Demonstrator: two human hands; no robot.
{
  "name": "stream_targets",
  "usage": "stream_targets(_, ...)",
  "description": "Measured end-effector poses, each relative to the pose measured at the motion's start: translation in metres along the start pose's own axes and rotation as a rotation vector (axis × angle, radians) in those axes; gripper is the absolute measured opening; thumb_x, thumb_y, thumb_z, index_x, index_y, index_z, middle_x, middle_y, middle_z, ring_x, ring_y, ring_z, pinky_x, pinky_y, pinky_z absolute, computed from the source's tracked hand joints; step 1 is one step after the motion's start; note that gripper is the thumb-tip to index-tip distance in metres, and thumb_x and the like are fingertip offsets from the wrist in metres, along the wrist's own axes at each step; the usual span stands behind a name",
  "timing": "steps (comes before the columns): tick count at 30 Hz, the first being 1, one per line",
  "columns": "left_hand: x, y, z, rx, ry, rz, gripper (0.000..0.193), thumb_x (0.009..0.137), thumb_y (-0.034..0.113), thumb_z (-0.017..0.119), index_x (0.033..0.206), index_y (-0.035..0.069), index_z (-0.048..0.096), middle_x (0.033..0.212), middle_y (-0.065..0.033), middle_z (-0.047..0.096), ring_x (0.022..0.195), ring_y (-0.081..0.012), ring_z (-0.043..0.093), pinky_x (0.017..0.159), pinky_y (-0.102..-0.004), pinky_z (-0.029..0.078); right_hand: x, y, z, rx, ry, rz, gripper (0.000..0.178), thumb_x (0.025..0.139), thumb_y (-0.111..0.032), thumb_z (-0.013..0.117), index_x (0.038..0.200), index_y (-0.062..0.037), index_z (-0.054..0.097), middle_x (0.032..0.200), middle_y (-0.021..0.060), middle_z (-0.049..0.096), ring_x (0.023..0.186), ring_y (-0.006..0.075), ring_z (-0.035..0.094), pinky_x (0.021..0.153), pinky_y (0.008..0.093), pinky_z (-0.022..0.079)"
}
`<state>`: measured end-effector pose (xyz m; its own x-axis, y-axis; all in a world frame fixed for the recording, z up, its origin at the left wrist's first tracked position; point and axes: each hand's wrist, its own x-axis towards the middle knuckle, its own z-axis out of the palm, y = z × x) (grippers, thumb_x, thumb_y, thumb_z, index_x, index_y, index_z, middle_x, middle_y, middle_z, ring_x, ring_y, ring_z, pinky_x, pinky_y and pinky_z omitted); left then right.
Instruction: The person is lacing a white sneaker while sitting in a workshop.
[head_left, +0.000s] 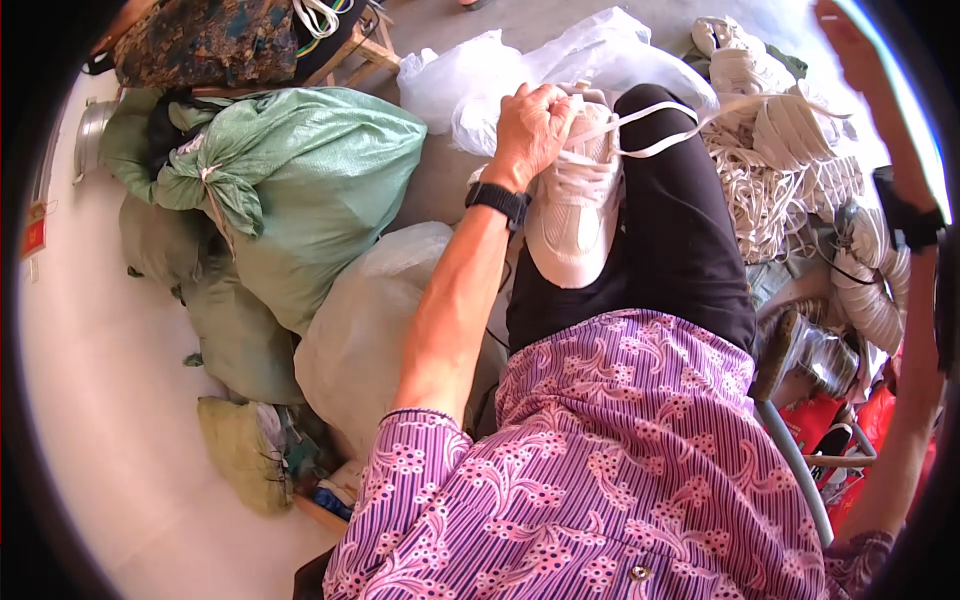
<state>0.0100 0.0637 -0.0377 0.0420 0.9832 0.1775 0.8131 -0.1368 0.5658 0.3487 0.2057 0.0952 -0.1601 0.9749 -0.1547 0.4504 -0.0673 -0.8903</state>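
Observation:
A white lace-up sneaker (572,232) rests on my lap, toe toward me, against black trousers. At its upper left edge, my left hand (533,130) is closed with its fingers bent on the shoe near the lacing. A loose white shoelace (665,145) runs out from the eyelets in a wide loop over my knee and on to the right. Far out at the upper right rim, my right hand (852,42) is raised, blurred and partly cut off; its fingers cannot be made out. Whether it holds the lace end is not visible.
To the left stand a tied green woven sack (310,190) and a whitish plastic bag (370,330). Clear plastic (590,50) lies ahead. On the right are a pile of white laces (750,195), more white shoes (745,65) and red bags (810,420) beside a metal chair frame (795,470).

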Motion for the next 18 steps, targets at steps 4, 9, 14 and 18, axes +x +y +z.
stream_targets(4,0.002,0.03,0.001,-0.038,0.051,0.099,0.023,0.089,0.025,0.055,0.087,0.004,0.064,0.083,-0.0146,0.063,0.081,-0.035,0.057,0.075,-0.042,0.045,-0.072,0.026,0.099,-0.12,-0.33,-0.479,0.023,0.076,-0.008,0.067,0.099,-0.0051,0.063,0.07,0.0026,0.054,0.059,0.0066,0.047,0.056,0.0246,0.041)
stream_targets(9,-0.001,0.028,0.008,-0.052,0.134,0.002,0.024,0.09,0.025,0.055,0.09,0.003,0.065,0.087,-0.0163,0.063,0.083,-0.0347,0.058,0.076,-0.041,0.045,-0.095,0.029,0.16,-0.268,-0.506,-0.466,0.016,0.076,-0.016,0.063,0.09,-0.008,0.066,0.072,0.0134,0.063,0.066,0.0283,0.063,0.061,0.0372,0.049)
stream_targets(14,-0.006,0.02,0.012,-0.218,0.141,-0.032,0.027,0.091,0.026,0.055,0.096,0.002,0.065,0.095,-0.0166,0.063,0.086,-0.0311,0.059,0.078,-0.0362,0.047,-0.086,0.029,0.167,-0.243,-0.495,-0.481,0.012,0.078,-0.016,0.057,0.08,-0.0052,0.063,0.069,0.0163,0.06,0.068,0.0344,0.061,0.06,0.0394,0.048)
stream_targets(18,-0.005,0.022,0.009,-0.285,0.113,-0.037,0.027,0.091,0.028,0.055,0.096,0.003,0.065,0.092,-0.0157,0.063,0.085,-0.0295,0.059,0.076,-0.0362,0.048,-0.085,0.02,0.165,-0.287,-0.473,-0.325,0.016,0.074,-0.015,0.056,0.071,0.0008,0.057,0.061,0.0186,0.052,0.056,0.0346,0.053,0.056,0.0398,0.044)
